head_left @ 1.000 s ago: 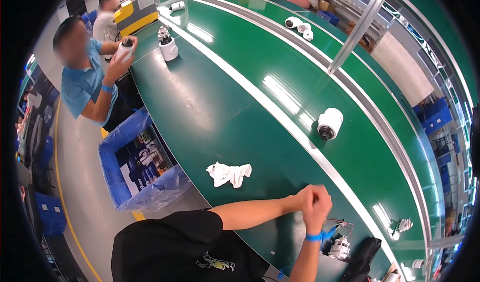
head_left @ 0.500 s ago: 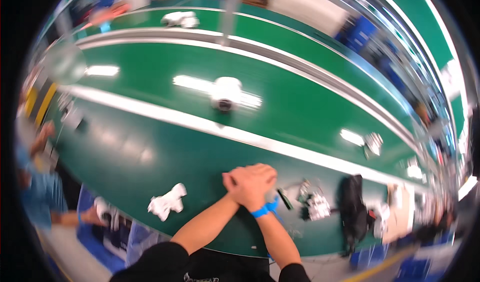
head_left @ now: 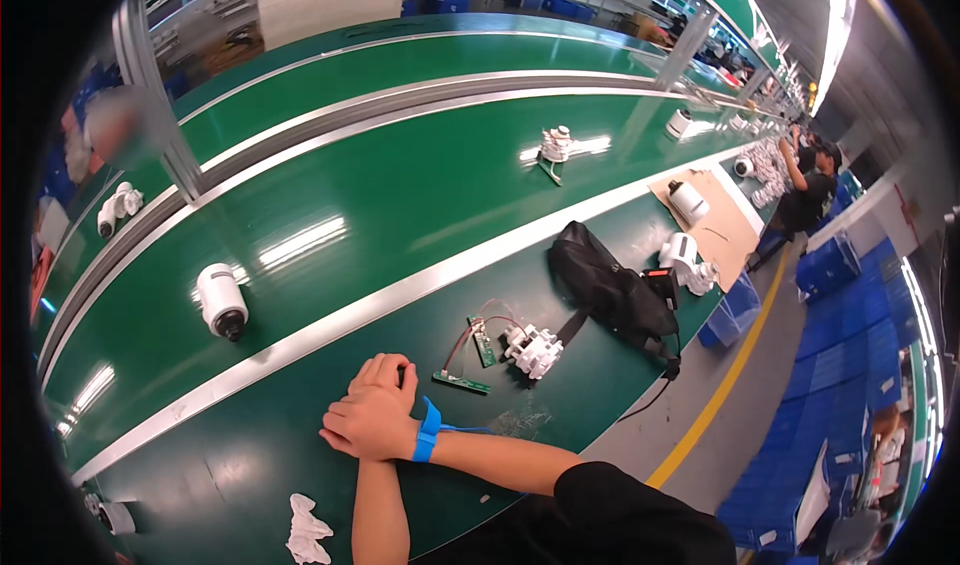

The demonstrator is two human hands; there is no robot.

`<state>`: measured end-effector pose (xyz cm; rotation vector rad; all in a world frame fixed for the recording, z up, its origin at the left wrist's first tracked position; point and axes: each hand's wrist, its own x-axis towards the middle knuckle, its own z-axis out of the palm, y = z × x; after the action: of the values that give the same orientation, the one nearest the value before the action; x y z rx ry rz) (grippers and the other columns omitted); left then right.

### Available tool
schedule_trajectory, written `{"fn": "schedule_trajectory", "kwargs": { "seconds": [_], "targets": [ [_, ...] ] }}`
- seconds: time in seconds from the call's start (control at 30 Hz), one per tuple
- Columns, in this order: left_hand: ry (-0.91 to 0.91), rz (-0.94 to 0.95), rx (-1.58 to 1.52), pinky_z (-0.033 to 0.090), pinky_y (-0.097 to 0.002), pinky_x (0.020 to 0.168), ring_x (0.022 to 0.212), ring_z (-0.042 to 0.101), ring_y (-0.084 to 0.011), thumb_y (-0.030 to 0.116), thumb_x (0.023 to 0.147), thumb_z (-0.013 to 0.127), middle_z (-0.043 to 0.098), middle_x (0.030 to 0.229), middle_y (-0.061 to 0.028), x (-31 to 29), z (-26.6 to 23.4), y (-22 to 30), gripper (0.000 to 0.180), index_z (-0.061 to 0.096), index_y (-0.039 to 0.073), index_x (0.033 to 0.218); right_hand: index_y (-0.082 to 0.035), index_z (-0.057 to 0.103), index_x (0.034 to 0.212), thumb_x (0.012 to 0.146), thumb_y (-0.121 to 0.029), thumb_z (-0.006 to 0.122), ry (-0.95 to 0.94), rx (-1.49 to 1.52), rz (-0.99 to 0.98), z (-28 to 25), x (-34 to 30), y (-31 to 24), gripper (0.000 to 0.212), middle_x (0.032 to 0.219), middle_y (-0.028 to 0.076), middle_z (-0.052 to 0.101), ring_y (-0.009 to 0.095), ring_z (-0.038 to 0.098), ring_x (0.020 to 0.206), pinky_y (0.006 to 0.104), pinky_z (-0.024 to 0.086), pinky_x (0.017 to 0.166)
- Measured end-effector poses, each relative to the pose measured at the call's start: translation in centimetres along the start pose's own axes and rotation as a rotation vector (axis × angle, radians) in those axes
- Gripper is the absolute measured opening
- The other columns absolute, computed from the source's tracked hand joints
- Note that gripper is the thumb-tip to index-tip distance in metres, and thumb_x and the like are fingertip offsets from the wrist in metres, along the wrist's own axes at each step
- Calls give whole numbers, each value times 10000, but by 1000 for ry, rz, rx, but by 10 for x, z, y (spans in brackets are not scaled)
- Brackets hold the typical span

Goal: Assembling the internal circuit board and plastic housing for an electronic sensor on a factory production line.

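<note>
My two hands are together over the green table, one crossed upon the other. The right hand, a blue strap at its wrist, lies on top with its fingers bent round the left. Beneath it my left hand shows only its fingers, which stick out on the far side; its palm is hidden. Just right of them lie two narrow green circuit boards with thin wires. A white plastic assembly sits beside the boards. Nearer me is a crumpled white glove, left of my left forearm.
A black bag lies to the right, near a cardboard sheet with white camera-like housings. Beyond a pale rail runs a green belt carrying a white cylindrical housing and a stacked white part. Blue bins stand across the aisle.
The view has swung to the right, so the bag, cardboard and aisle show more fully. My hands stay crossed together and now appear further left in the picture.
</note>
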<state>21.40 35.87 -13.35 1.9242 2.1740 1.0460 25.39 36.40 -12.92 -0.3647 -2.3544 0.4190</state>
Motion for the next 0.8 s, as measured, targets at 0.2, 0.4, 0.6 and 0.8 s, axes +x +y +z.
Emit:
{"fn": "schedule_trajectory", "kwargs": {
  "seconds": [0.2,0.4,0.6,0.8],
  "targets": [
    [105,-23,-22,431,-348,612,658,520,-235,145,748,689,513,709,-50,4,9,10,142,566,114,813,-90,563,643,770,-292,635,-21,1,32,-3,1,3,250,647,66,596,252,601,612,384,471,649],
    [-37,-59,0,429,-350,605,656,523,-227,146,765,683,514,703,-46,6,-1,7,128,566,114,806,-90,572,637,777,-300,639,-47,21,28,-4,1,1,261,651,59,598,246,605,623,381,470,654],
    [5,-26,-18,426,-343,593,634,502,-223,152,780,674,484,685,-44,6,0,7,126,557,116,813,-87,574,626,775,-298,641,-76,17,40,-3,1,1,267,638,58,597,245,606,614,382,474,648],
    [-13,-38,-26,432,-347,598,644,510,-227,153,776,676,497,698,-47,6,4,5,126,561,115,808,-85,571,623,774,-293,641,-67,14,27,-7,1,0,266,635,59,598,245,605,609,376,476,637]
  ]
}}
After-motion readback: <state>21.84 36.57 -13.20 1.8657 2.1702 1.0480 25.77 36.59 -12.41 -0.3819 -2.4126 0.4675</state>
